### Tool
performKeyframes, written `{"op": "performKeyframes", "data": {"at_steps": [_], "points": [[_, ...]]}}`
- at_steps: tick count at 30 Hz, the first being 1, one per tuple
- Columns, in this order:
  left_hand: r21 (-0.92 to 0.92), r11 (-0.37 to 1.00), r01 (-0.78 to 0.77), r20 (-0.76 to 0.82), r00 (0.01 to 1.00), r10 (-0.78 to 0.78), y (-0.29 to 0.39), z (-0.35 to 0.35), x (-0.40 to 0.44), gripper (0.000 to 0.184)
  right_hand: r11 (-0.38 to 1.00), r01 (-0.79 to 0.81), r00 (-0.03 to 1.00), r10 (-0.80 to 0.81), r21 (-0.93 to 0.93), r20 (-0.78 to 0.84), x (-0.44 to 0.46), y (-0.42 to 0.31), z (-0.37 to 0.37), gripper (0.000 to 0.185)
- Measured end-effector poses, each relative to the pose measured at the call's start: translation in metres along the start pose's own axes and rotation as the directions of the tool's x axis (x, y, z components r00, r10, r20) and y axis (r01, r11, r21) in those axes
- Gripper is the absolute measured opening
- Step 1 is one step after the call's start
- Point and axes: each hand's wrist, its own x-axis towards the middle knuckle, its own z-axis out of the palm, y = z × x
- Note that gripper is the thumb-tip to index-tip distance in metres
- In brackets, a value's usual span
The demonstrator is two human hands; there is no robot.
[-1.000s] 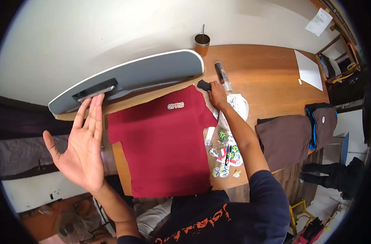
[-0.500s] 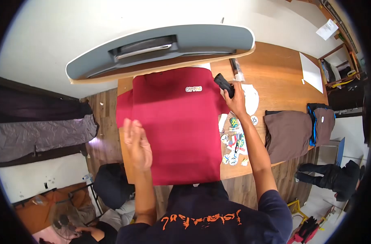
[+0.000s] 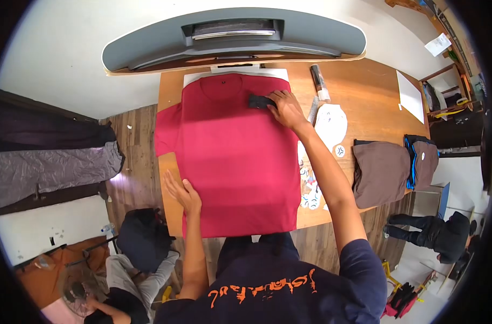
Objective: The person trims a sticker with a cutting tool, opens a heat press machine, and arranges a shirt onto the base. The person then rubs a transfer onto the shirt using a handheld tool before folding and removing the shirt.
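Observation:
A maroon T-shirt (image 3: pixel 235 167) lies spread on the table, its collar toward the raised grey press lid (image 3: pixel 305 35). My right hand (image 3: pixel 288 109) grips a dark block (image 3: pixel 261 102) over the shirt's upper right chest, where it covers the spot of the printed lettering. By the shirt's lower left edge is my left hand (image 3: pixel 185 194), fingers spread and holding nothing. Cut-out stickers (image 3: pixel 310 198) and a white round sheet (image 3: pixel 330 125) lie right of the shirt, partly behind my right forearm.
Folded brown garments (image 3: pixel 382 170) rest at the table's right. A dark tube (image 3: pixel 319 80) lies near the back, with a white sheet (image 3: pixel 410 97) farther right. One person (image 3: pixel 445 232) stands at the far right; another (image 3: pixel 132 291) sits at lower left.
My right hand has brought the dark block left onto the shirt's chest, over the lettering. My left hand has come down from the lid to the shirt's left edge. The camera view has shifted.

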Motion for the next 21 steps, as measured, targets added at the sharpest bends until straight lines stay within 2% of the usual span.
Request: {"op": "performKeyframes", "data": {"at_steps": [3,11,21], "points": [[0.020,1.000,0.021,0.031,0.999,-0.022,-0.010,0.017,0.001,0.067,1.000,0.012,0.999,-0.011,-0.022,0.031,0.002,0.001,0.012,0.028],[-0.055,0.998,-0.044,-0.046,0.998,0.042,-0.006,0.019,-0.001,0.066,0.996,-0.024,0.992,0.034,-0.091,0.118,0.005,-0.003,0.008,0.028],[-0.051,0.997,-0.055,-0.058,0.997,0.052,-0.005,0.020,-0.001,0.057,0.999,-0.047,0.994,0.048,-0.016,0.101,0.008,-0.005,-0.010,0.029]]}}
